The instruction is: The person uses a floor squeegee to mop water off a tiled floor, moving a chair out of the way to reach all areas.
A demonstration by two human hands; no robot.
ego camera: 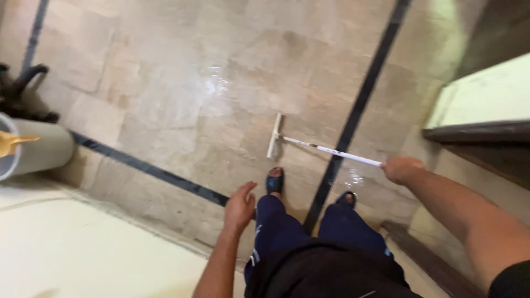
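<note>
Head view, only one. Landmark: the squeegee.

- 1 squeegee, white. Blade flat on the wet stone floor, just ahead of the feet. Its pole ran from the blade back and to the right.
- Right hand was clenched around the far end of the pole, right of the blade, arm stretched out.
- Left hand was released, fingers spread, holding nothing. It hung below and left of the blade, beside the left thigh.
- 2 feet in dark sandals: one just below the blade, almost touching; the other lower right, under the pole. Dark blue trousers, black top.
- 2 dark strips inlaid in the floor: one ran diagonally right of the blade, crossing under the pole; the other ran left and below the blade. They met near the feet.
- 2 wet glare patches: one above-left of the blade, one under the pole near the right hand.
- 1 grey bin, far left of the blade, with something yellow at its mouth; can't tell what.
- 1 dark object, top left beyond the bin, too blurred to identify.
- 1 pale raised ledge right of the pole end, with a dark edge under it.
- 1 pale slab, lower left of the blade.
</note>
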